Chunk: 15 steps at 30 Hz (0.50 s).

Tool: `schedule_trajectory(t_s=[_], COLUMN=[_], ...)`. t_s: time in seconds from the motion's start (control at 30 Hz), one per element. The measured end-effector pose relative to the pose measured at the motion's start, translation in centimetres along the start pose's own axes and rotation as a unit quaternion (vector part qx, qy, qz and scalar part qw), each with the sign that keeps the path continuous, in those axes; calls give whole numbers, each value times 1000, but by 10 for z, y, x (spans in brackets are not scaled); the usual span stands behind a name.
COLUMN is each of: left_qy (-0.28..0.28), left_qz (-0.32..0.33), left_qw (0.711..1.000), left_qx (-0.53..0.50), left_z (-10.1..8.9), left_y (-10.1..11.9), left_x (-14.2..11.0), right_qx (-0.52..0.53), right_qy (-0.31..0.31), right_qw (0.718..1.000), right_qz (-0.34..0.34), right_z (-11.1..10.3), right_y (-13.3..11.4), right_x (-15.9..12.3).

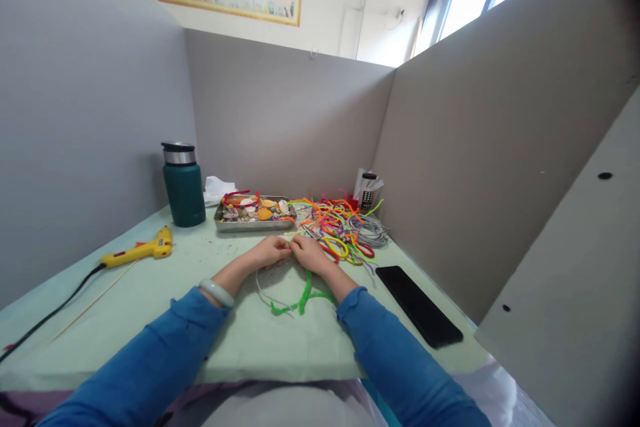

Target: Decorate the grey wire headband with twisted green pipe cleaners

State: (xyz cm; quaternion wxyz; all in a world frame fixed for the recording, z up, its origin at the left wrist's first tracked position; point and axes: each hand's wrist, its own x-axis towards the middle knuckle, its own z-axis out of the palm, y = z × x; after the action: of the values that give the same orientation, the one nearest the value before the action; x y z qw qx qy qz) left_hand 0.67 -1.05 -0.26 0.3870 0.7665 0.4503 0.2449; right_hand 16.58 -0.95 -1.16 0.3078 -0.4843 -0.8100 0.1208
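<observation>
My left hand (271, 251) and my right hand (306, 251) meet over the middle of the table, fingertips pinched together. A thin grey wire (261, 290) curves down from under my left hand. Below my right hand hangs a green pipe cleaner (305, 297) with branching fuzzy ends, close to the wire's lower end. Both seem to run up into the pinched fingers, though the exact grip point is hidden. Just beyond my right hand lies a tangled heap of coloured pipe cleaners (333, 217).
A metal tray (255, 227) of shells stands behind my hands. A green bottle (184, 190) and a yellow glue gun (137, 253) with its cord are at left, by a thin stick (95, 300). Grey wire coils (371, 232) and a black phone (419, 307) lie right. Partitions enclose the table.
</observation>
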Motion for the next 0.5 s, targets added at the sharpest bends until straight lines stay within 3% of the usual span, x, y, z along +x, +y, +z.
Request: schedule_trajectory(t_s=[0.5], left_qy=[25], left_qz=[-6], left_qw=[999], left_qx=[-26], left_z=[1], left_y=[11], left_x=[-4], right_qx=[18], right_qy=[20], right_qw=[1000], right_qz=[15], right_z=[-1], right_y=[-1], right_x=[0])
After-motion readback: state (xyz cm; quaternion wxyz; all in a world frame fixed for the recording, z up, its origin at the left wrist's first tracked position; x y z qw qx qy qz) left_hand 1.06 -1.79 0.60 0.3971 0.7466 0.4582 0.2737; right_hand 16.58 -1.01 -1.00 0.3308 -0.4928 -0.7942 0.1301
